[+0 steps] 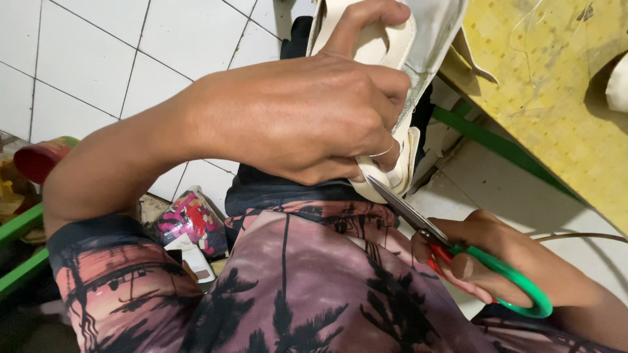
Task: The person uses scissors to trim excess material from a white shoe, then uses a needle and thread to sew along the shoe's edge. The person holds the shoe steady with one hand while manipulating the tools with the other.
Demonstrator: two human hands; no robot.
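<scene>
The left hand [307, 117] clamps a cream shoe piece [392, 167]. Just below it, the right hand [487, 255] grips green-handled scissors [458, 252], blades at its edge. A slip could nick the near fingers [376, 157].

Left hand [307, 117] grips a cream shoe piece [392, 46]; right hand [484, 255] closes green-handled scissors [458, 252] on its edge, beside a yellow table [556, 85].

Shiny metal scissor blades [405, 210], glossy green plastic handles [517, 284], smooth cream leather-like piece [392, 46], glazed white floor tiles [85, 59]
</scene>
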